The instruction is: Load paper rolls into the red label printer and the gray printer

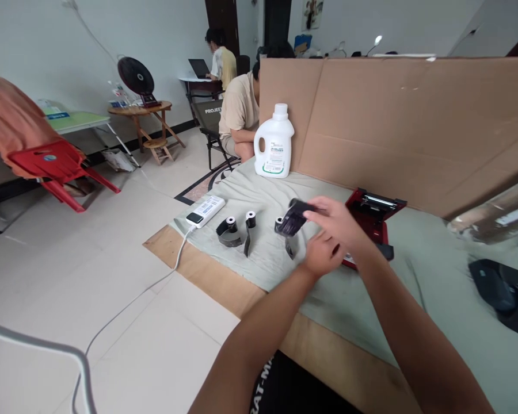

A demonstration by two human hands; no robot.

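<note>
My right hand (pixel 334 219) pinches a small black roll of ribbon (pixel 294 217) and holds it just above the grey cloth. Below it my left hand (pixel 322 257) is curled shut, close to the front of an open red label printer (pixel 373 214); what it holds is hidden. A black ribbon strip (pixel 290 247) hangs under the roll. Further left on the cloth lie two more small rolls with black tape (pixel 237 230).
A white detergent jug (pixel 274 142) stands against the cardboard wall (pixel 392 126). A white power strip (pixel 206 210) lies at the cloth's left corner, its cable running over the floor. A black device (pixel 498 287) sits far right. Two people sit behind; red chair at left.
</note>
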